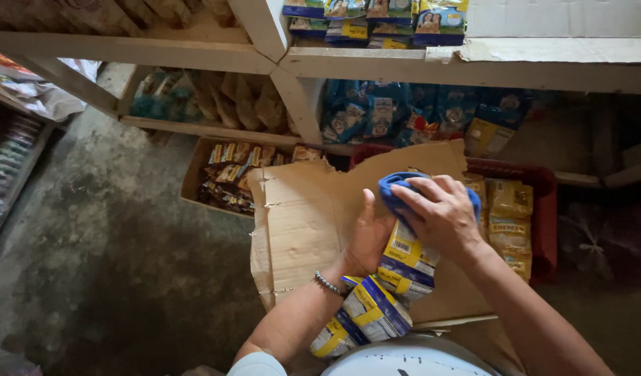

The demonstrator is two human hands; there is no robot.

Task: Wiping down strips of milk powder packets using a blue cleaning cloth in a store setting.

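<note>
My left hand (368,235) grips the top of a hanging strip of small yellow, blue and white sachet packets (387,292). The strip runs down toward my body. My right hand (440,216) presses a blue cloth (396,189) against the upper end of the strip. Both hands are over a torn brown cardboard sheet (308,223). A bead bracelet sits on my left wrist.
A red crate (545,209) with yellow packets stands to the right. A cardboard box of dark packets (230,177) sits on the grey concrete floor (104,257). White wooden shelves (404,66) above hold blue packets and brown snack bags.
</note>
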